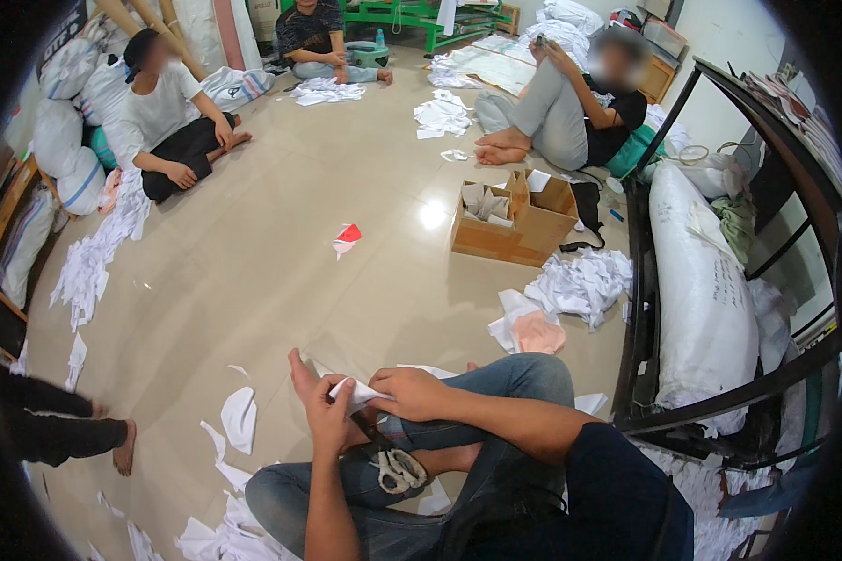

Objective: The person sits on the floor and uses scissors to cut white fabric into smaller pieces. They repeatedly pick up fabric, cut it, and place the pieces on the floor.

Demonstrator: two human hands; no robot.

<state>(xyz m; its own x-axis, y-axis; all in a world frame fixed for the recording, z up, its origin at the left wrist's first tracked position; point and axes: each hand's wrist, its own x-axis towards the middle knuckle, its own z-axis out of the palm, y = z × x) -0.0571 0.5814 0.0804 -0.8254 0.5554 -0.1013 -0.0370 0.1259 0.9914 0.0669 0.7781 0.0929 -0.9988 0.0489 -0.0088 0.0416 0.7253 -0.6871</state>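
Observation:
Above my crossed legs, a small piece of white cloth [357, 394] is pinched between both hands. My left hand [327, 416] grips its left end, with the thumb along the edge. The fingers of my right hand [410, 393] close on its right end. Scissors [401, 471] with pale wrapped handles rest by my shin, just below the hands; their blades are partly hidden. A curved white cloth piece [239, 420] lies on the floor left of my foot, beside narrow scraps.
Piles of white cloth [585, 285] lie to the right, near a divided cardboard box [515, 220]. A red and white piece [347, 237] is on the floor ahead. A black metal rack [638, 309] holds a large white sack [697, 290]. Several people sit around; someone's bare foot [124, 449] stands at left.

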